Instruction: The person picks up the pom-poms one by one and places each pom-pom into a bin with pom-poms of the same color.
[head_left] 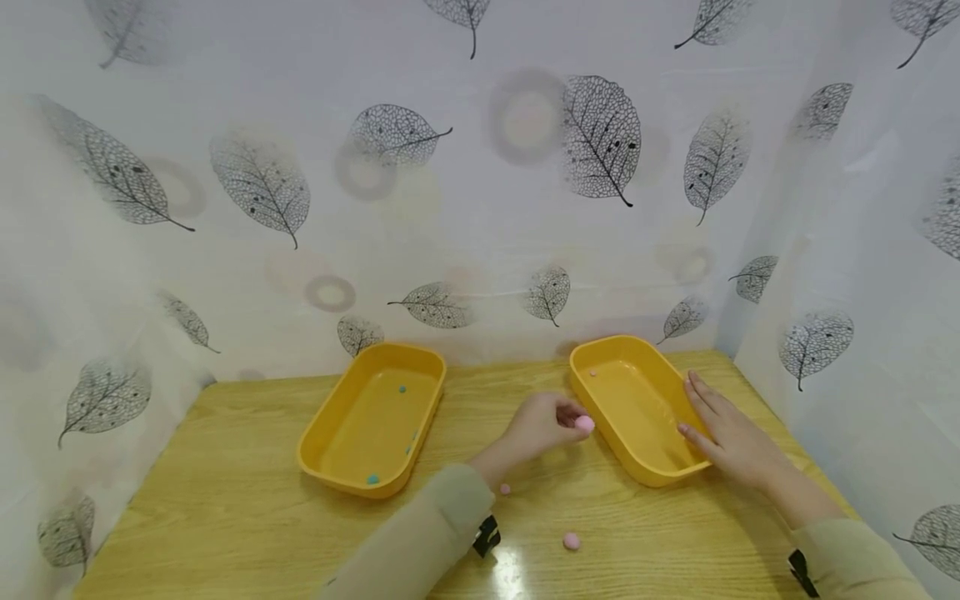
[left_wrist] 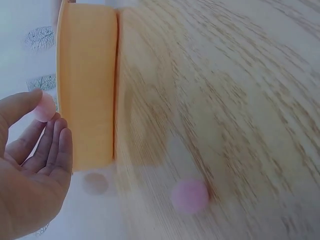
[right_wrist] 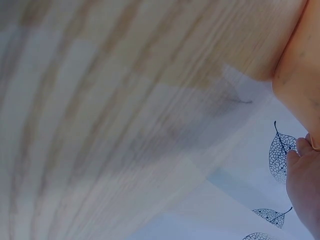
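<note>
1. Leaf-print white sheeting (head_left: 480, 217) behind, wood-grain table (head_left: 225, 517) below.
2. Trays, yellow: 2. Left tray (head_left: 352, 433) stands angled, well apart from right tray (head_left: 637, 408).
3. Pink balls: 4 visible. Held ball (head_left: 584, 424) is in the left hand; near ball (head_left: 572, 542) and smaller ball (head_left: 505, 489) lie on the table; tiny ball (head_left: 592, 373) sits inside right tray, far end.
4. Teal bits (head_left: 372, 480): at least 3, all in left tray (some too small to count cleanly).
5. Left hand (head_left: 543, 425): thumb and fingertips pinched on held ball, gap just ball-wide, other fingers loosely bent. Ball is just beside right tray's left rim.
6. Right hand (head_left: 735, 437): fingers fairly straight, touching right tray's right rim, thumb reaching over the inside. Can't tell how firmly it presses.
</note>
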